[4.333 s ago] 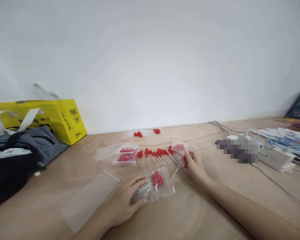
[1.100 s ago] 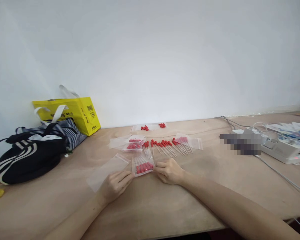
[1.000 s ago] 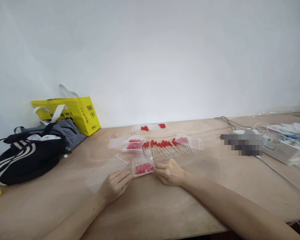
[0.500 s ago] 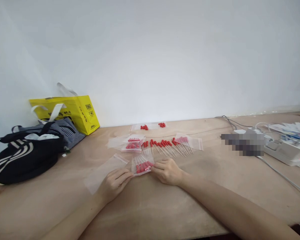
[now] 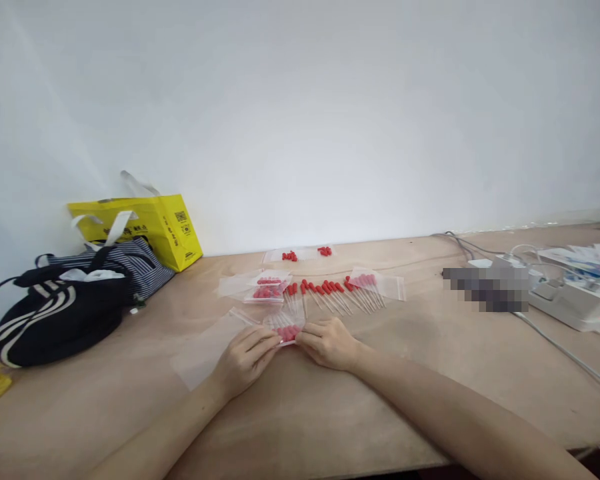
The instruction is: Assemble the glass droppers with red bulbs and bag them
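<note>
Between my hands lies a clear zip bag (image 5: 286,323) holding several red-tipped white sticks, tips toward me. My left hand (image 5: 247,359) pinches the bag's near edge at its left corner. At the right corner my right hand (image 5: 329,343) grips the same edge with fingers closed. An empty-looking clear zip bag (image 5: 200,353) lies flat beside and partly under my left hand. Just beyond are filled bags (image 5: 265,293) stacked on the table, and a row of loose red-tipped sticks (image 5: 330,293) fanned out with tips away from me.
Another clear bag (image 5: 375,281) overlaps the row's right end. More red-tipped sticks (image 5: 307,254) lie by the wall. On the left sit a yellow bag (image 5: 165,230), a striped bag (image 5: 143,263) and a black bag (image 5: 65,327). A power strip (image 5: 570,307) with cables is on the right.
My left hand has moved right along the bag's near edge, closer to my right hand. The near edge now looks folded or bunched, covering part of the red tips.
</note>
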`<state>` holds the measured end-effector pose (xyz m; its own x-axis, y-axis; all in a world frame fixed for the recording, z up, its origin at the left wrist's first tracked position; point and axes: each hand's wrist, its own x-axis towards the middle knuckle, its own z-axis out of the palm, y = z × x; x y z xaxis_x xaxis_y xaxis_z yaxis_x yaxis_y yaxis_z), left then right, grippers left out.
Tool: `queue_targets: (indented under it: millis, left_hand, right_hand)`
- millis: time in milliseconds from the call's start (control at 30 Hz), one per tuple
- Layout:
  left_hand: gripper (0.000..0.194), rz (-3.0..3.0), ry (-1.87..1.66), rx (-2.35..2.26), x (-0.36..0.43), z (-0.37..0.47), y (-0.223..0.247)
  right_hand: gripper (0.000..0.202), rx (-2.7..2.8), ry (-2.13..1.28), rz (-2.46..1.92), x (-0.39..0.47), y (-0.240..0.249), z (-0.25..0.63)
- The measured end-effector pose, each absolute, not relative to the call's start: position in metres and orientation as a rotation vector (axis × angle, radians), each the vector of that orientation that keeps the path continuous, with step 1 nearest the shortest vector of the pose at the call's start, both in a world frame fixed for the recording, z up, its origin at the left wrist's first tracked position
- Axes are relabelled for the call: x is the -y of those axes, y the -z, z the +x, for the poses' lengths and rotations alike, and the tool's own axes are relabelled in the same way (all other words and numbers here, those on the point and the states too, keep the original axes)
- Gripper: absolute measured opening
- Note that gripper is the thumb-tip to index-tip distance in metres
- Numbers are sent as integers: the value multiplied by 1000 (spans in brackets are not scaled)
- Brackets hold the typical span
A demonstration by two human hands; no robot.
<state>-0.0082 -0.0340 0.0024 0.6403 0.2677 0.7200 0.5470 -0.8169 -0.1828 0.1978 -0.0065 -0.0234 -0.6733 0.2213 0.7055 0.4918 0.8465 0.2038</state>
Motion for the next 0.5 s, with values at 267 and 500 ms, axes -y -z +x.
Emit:
queue_targets:
  millis: [267, 500]
  left_hand:
    - [11, -2464, 1062, 547, 29, 11, 0]
    - [14, -2361, 930, 501, 36, -2, -5]
  right_hand:
    - [21, 2341, 418, -535, 9, 23, 196]
    - [20, 2342, 435, -536, 7, 23, 201]
